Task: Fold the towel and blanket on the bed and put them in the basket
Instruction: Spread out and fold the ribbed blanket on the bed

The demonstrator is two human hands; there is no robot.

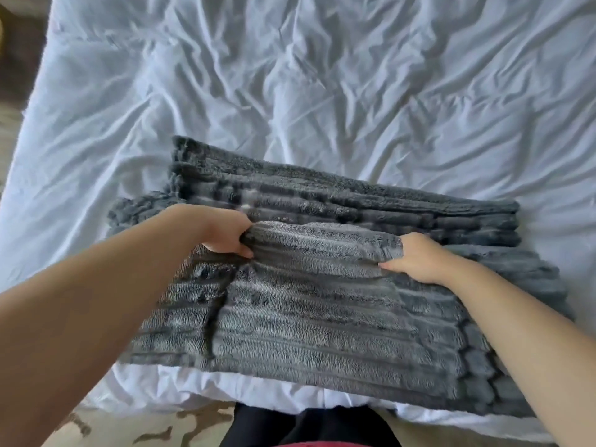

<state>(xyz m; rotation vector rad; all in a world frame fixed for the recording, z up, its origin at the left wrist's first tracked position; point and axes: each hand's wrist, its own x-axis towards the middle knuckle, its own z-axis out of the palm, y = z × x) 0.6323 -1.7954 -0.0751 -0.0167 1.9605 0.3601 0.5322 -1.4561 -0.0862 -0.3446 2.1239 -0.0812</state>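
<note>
A dark grey ribbed plush blanket (322, 311) lies partly folded at the near edge of the bed. A raised fold of it runs across the middle. My left hand (222, 230) grips the left end of that fold, thumb on top and fingers tucked under. My right hand (416, 259) grips the right end of the same fold, fingers curled beneath the fabric. The layers under the fold lie flat, with stacked edges showing at the far side. No towel or basket is in view.
The bed (290, 75) is covered by a crumpled white sheet that spreads wide beyond the blanket. A patterned beige carpet (135, 427) shows at the near edge and along the left side. My dark-clothed legs (306, 424) stand against the bed's edge.
</note>
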